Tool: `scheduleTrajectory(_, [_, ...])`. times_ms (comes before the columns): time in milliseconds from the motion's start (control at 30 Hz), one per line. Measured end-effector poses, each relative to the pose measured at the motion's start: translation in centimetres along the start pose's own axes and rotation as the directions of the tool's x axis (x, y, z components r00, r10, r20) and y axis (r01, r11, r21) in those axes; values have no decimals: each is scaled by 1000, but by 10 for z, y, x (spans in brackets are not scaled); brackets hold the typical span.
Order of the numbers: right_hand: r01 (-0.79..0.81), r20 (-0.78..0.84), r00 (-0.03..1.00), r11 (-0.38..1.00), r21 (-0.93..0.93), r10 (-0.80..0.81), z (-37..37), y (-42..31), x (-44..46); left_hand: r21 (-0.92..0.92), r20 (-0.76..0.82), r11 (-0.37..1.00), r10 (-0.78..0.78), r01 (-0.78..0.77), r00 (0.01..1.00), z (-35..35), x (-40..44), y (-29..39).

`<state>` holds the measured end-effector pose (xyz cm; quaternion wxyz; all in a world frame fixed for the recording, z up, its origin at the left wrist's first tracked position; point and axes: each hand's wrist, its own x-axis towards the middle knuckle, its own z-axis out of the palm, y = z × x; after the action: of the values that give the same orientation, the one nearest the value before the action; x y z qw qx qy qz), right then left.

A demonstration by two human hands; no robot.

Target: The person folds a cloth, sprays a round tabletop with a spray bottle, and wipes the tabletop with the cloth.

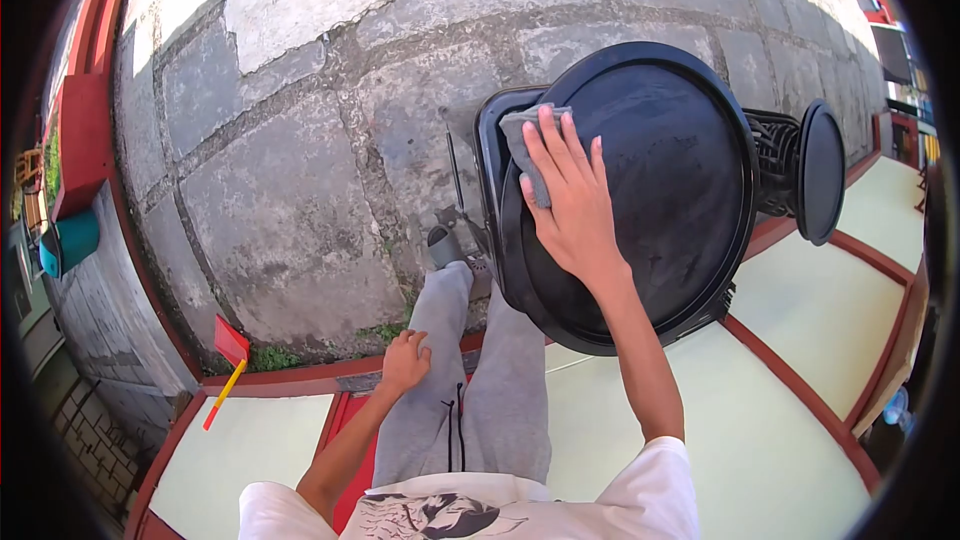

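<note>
A round black tray (pixel 660 170) with a raised rim lies over a black surface with a rounded corner, right of centre. Near its upper left rim my right hand (pixel 570 185) presses a folded grey cloth (pixel 520 140), palm down, the cloth partly under the fingers and thumb. Faint damp-looking marks show on the tray. My left hand (pixel 406 360) rests near my left thigh, away from the tray, its fingers loosely curled; whether anything is inside them cannot be made out.
Black stacked chairs (pixel 775 155) stand right of the tray, beside another round black top (pixel 820 172). Grey stone paving (pixel 280 210) stretches ahead. At the left are a red and yellow tool (pixel 232 345) and a teal bucket (pixel 75 240). White tiles (pixel 700 420) with red borders lie below.
</note>
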<state>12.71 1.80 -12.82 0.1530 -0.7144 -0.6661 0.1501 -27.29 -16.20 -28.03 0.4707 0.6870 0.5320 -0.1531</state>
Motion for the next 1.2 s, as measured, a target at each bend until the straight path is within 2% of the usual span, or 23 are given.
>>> scheduleTrajectory(100, [98,215,971,995,38,-103,-2,-32,-57,219,183,949,-269,228,946,33,-31,-34])
scheduleTrajectory(200, [92,308,943,987,130,-129,3,-44,-106,233,428,951,-289,205,856,28,-2,-52])
scheduleTrajectory(267, [108,304,945,993,55,-119,1,-41,-104,336,276,941,-59,-39,959,10,24,-34])
scheduleTrajectory(333, [88,239,967,996,27,-92,2,-41,-87,-4,166,994,104,-105,981,-18,73,-8])
scheduleTrajectory(400, [57,112,991,993,101,-68,12,-39,-67,-225,20,968,123,-115,992,-82,103,62])
scheduleTrajectory(467, [60,70,995,991,117,-69,15,-37,-56,-245,-164,951,153,-190,975,-135,124,117])
scheduleTrajectory(533, [56,76,995,989,137,-67,14,-34,-62,-204,-372,923,235,-326,898,-175,134,163])
scheduleTrajectory(633, [20,172,984,989,144,-45,9,-40,-108,-543,-191,784,233,-301,953,-209,129,216])
scheduleTrajectory(700, [23,214,975,985,171,-60,7,-42,-148,-655,-45,734,201,-181,979,-213,115,243])
scheduleTrajectory(733, [27,240,968,982,185,-72,5,-41,-167,-700,30,705,188,-114,982,-207,109,251])
scheduleTrajectory(767, [16,256,965,986,168,-59,4,-39,-185,-704,28,705,151,-88,988,-195,103,253])
scheduleTrajectory(900, [-28,282,959,992,125,-9,6,-25,-254,-822,214,566,203,63,955,-158,77,239])
scheduleTrajectory(967, [-51,270,962,997,64,31,5,-14,-284,-886,204,455,207,90,957,-141,60,236])
scheduleTrajectory(1033, [-69,147,987,998,-5,69,12,2,-318,-916,211,381,202,122,956,-135,49,235])
scheduleTrajectory(1100, [-88,34,995,993,-79,91,17,22,-349,-911,219,399,246,107,944,-128,51,228])
scheduleTrajectory(1200, [-217,-72,975,969,-119,210,15,51,-384,-895,223,436,262,91,939,-123,49,225])
